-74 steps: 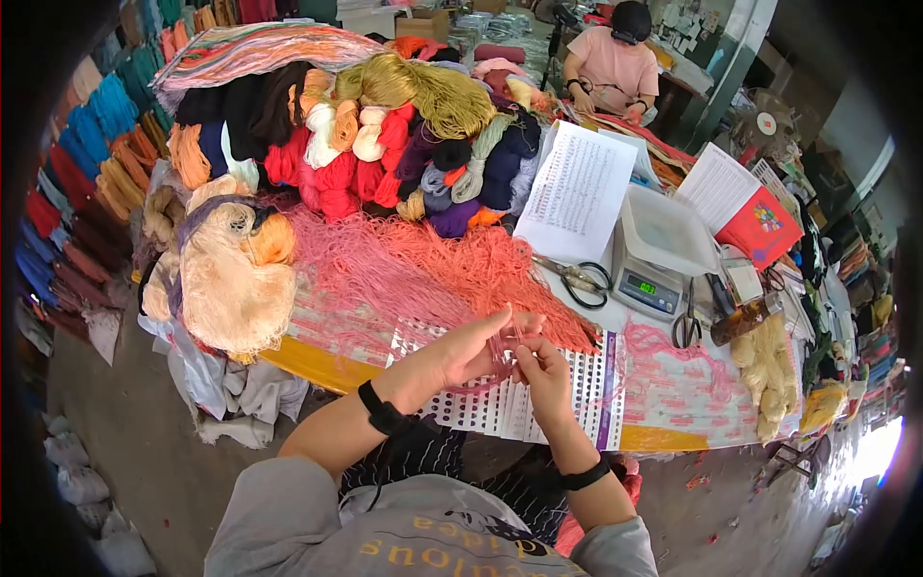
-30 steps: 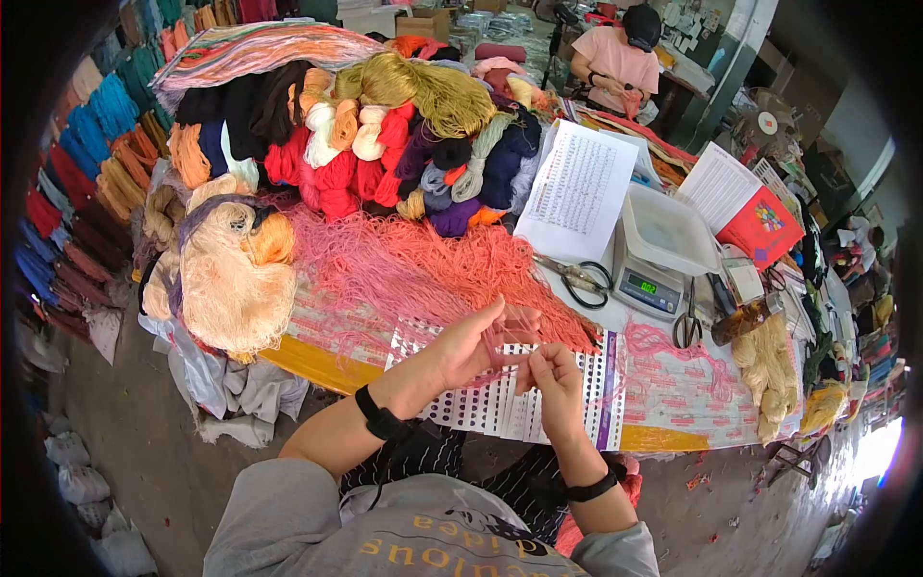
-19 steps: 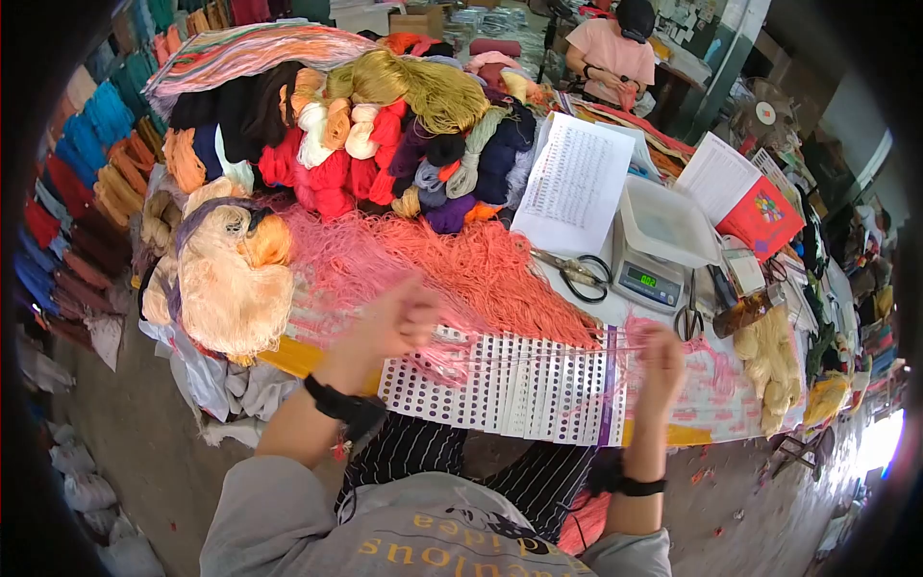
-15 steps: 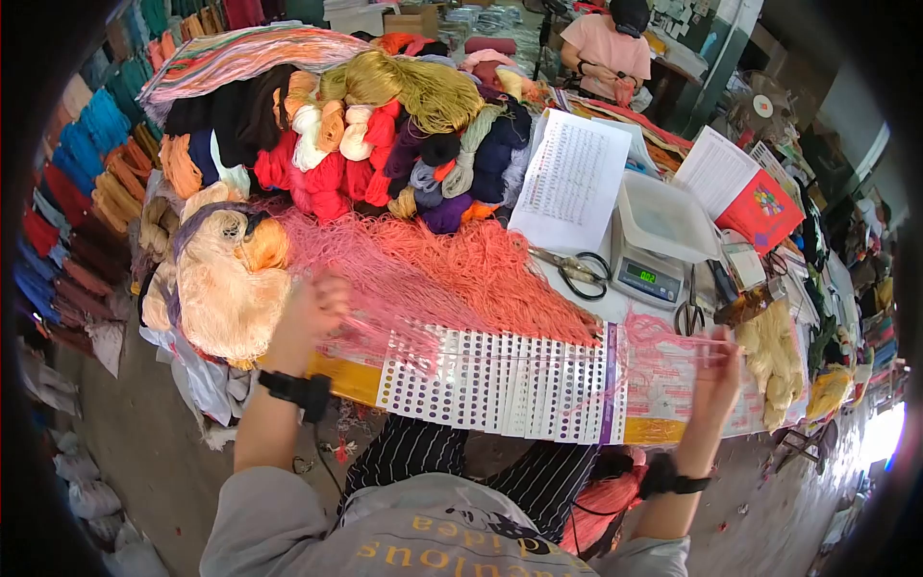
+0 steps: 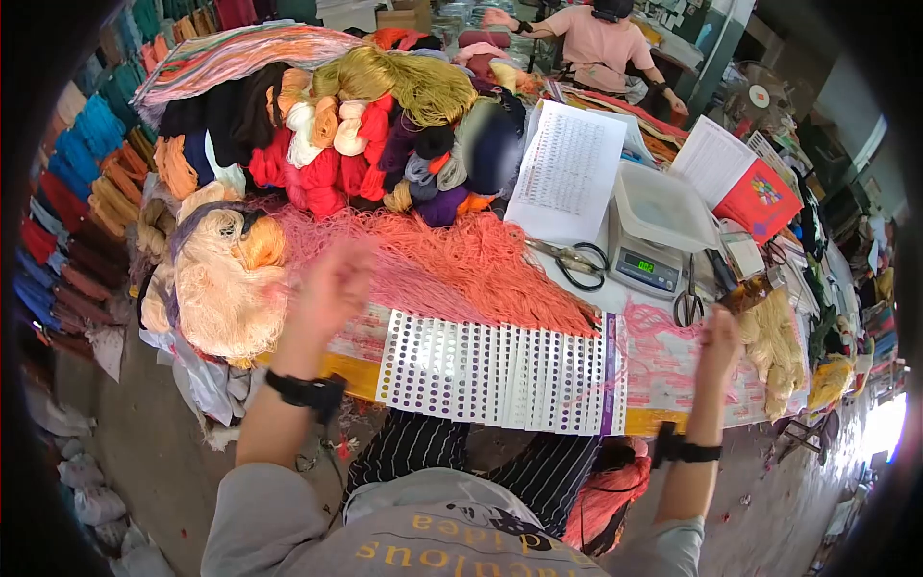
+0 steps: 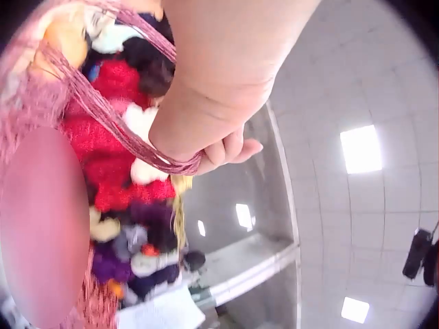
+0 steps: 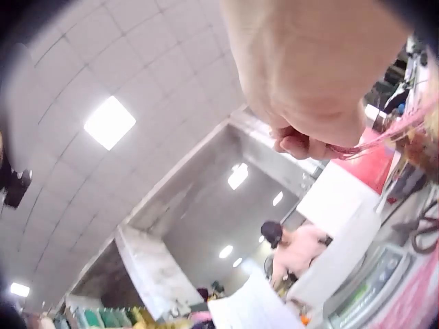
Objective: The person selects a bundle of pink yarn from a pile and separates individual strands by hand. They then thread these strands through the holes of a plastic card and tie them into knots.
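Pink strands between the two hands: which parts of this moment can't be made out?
- Left hand, head view: motion blur hides its fingers.
- Pink strands, clear in the left wrist view; head view: too thin and blurred to trace across the punched card.
- Right hand, right wrist view: the hand's own bulk covers its fingertips.
- Scale readout, head view: too small to read.

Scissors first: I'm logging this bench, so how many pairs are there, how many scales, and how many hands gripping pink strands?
Scissors: 2
Scale: 1
Hands gripping pink strands: 2, left hand and right hand
Total: 5
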### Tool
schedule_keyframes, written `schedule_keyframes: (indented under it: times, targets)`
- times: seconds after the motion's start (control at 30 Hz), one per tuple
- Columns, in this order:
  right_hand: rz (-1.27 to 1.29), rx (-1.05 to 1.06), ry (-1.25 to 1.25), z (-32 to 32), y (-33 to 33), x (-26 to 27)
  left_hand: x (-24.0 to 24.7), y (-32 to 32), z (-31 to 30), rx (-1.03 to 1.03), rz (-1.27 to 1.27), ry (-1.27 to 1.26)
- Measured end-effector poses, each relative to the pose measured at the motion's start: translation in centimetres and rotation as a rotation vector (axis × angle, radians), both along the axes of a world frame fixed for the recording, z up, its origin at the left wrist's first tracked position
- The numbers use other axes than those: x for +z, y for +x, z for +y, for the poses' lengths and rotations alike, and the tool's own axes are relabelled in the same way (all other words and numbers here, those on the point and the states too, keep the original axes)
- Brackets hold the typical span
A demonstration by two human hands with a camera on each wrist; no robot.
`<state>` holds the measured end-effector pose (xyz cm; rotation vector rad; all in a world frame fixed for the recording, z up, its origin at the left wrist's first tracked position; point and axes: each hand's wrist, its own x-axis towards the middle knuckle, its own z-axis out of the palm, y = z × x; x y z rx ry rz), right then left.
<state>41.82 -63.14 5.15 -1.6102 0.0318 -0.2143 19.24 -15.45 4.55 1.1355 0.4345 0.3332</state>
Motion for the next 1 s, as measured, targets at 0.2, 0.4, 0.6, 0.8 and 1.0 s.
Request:
schedule_keyframes:
  times: [0.2, 0.4, 0.6, 0.8, 1.0]
  targets:
    - [0.017, 0.487, -0.135, 10.1, -3.8, -8.4, -9.9, 5.5, -9.8, -0.598, 0.201, -0.549]
    - [0.146, 0.636, -0.226, 12.6, -5.5, -11.2, -9.9, 5.8, -14.7, -0.586, 0.396, -0.542]
    - [0.238, 0.670, -0.218, 15.5, -6.4, -12.2, -11.2, 6.5, -15.3, -0.629, 0.355, -0.565]
    - [0.239, 0.676, -0.333, 17.0, -6.1, -15.7, -10.1, 6.1, -14.6, -0.476, 0.408, -0.475]
    - [0.304, 0.605, -0.397, 17.5, -6.0, -15.1, -11.6, 7.9, -14.1, -0.467, 0.487, -0.536]
